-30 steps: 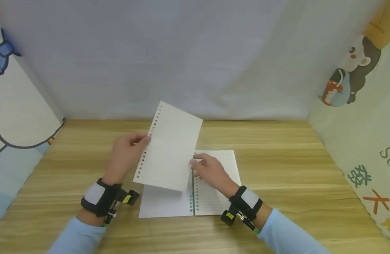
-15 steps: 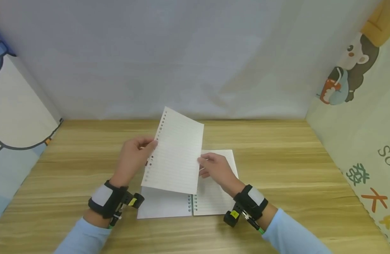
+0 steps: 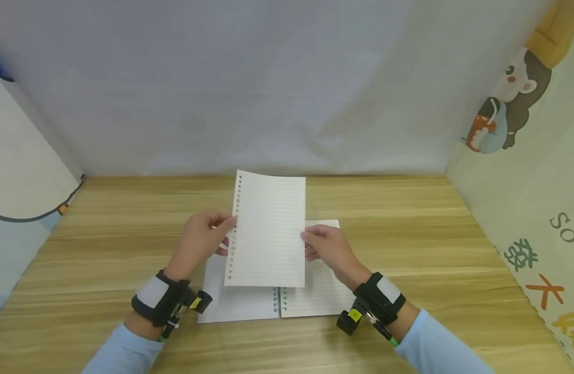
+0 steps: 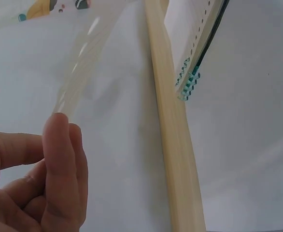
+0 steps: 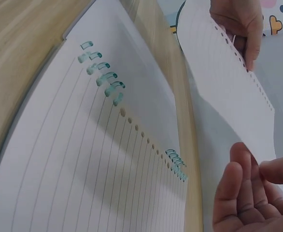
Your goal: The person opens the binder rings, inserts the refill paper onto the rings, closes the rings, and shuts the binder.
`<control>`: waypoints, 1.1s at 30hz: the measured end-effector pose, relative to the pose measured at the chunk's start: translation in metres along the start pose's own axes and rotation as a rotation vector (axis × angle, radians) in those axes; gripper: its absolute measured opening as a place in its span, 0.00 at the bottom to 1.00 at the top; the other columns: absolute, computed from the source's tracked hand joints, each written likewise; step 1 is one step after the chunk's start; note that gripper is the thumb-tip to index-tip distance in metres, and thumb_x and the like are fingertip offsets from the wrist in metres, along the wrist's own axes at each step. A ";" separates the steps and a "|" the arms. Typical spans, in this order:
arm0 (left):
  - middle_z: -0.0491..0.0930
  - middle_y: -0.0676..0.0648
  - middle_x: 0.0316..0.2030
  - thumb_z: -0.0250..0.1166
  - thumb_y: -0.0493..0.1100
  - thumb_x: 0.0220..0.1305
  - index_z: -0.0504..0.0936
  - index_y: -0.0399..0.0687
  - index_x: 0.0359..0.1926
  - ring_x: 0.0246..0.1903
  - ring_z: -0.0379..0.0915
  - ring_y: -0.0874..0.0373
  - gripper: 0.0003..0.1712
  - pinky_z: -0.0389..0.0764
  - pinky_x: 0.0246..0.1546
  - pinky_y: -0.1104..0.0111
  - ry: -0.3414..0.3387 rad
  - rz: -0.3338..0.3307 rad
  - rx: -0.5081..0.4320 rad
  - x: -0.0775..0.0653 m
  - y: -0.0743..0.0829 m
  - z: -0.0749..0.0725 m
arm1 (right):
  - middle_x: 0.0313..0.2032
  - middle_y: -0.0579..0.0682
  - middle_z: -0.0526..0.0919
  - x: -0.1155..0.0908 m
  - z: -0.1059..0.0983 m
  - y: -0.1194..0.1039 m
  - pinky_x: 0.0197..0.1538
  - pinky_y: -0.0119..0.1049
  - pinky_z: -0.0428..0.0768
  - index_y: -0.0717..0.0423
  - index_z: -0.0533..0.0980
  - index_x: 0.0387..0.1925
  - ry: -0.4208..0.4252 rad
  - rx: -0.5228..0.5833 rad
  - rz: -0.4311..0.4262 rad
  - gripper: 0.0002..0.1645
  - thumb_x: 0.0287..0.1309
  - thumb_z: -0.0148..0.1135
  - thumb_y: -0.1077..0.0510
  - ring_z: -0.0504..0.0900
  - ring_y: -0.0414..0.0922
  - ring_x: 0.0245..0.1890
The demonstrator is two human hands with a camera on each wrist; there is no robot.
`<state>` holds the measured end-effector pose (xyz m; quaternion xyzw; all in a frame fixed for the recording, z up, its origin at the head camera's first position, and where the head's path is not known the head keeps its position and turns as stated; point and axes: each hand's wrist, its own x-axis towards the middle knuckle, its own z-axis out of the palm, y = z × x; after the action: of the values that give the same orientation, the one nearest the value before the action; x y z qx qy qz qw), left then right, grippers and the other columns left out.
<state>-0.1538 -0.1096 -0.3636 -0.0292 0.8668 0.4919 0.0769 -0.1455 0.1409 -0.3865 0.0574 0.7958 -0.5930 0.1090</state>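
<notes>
A lined sheet of loose-leaf paper [image 3: 270,234], with punched holes down its left side, is held up over an open ring notebook [image 3: 315,301]. My left hand [image 3: 202,236] pinches the punched edge between thumb and fingers. On the opposite edge, my right hand [image 3: 331,249] pinches the sheet about halfway down. In the right wrist view the notebook's lined page [image 5: 83,159] lies flat, with green rings [image 5: 103,72] in two groups along its spine. The sheet covers the upper part of the notebook in the head view. Seen from the left wrist, the sheet [image 4: 78,67] appears nearly edge-on.
A wood-grain table [image 3: 408,234] lies under the notebook. Behind it rises a pale grey backdrop [image 3: 268,93], and a printed panel with a cartoon figure [image 3: 516,98] stands at the right. Another printed panel [image 3: 25,156] borders the left side.
The sheet has come lower and turned from tilted to nearly upright. My right hand, first beside its right edge, now pinches that edge. My left hand has shifted right and slightly nearer.
</notes>
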 end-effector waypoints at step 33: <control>0.79 0.44 0.35 0.60 0.47 0.64 0.80 0.40 0.48 0.25 0.75 0.59 0.17 0.79 0.26 0.71 -0.169 -0.076 0.070 0.011 -0.006 0.060 | 0.29 0.50 0.80 -0.017 -0.049 0.028 0.37 0.33 0.80 0.66 0.75 0.50 0.022 -0.003 0.104 0.17 0.63 0.55 0.59 0.77 0.41 0.27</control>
<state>-0.1580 -0.0611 -0.4009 -0.0179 0.8722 0.4586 0.1694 -0.1281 0.1969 -0.3952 0.1052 0.7939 -0.5844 0.1310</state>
